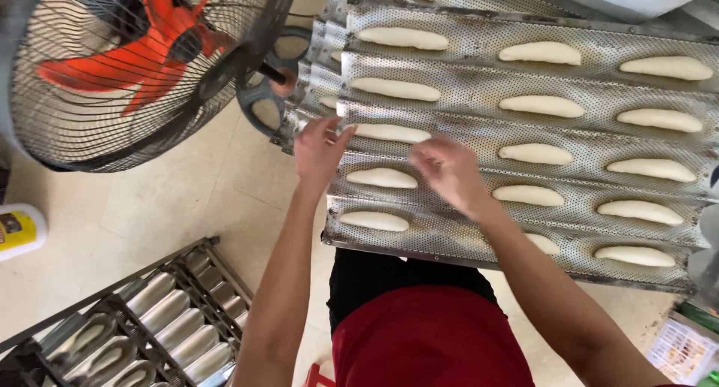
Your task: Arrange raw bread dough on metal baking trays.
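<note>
Soft dough on the perforated tray (449,241)
Both hands open-fingered: left hand (318,151) touches a limp dough piece (391,133); right hand (448,170) hovers—lift it underneath, gently.

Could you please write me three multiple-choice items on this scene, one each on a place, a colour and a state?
1. Where does the fan stand?
A. left of the tray
B. right of the tray
C. on the tray

2. What colour are the fan's blades?
A. blue
B. orange-red
C. white

3. What is the left hand doing?
A. gripping the fan
B. holding a bottle
C. reaching for a dough piece

Answers:
1 A, the fan is beside the tray's left end.
2 B, orange-red blades show behind the grille.
3 C, its fingers meet the dough piece in the third groove.
</note>
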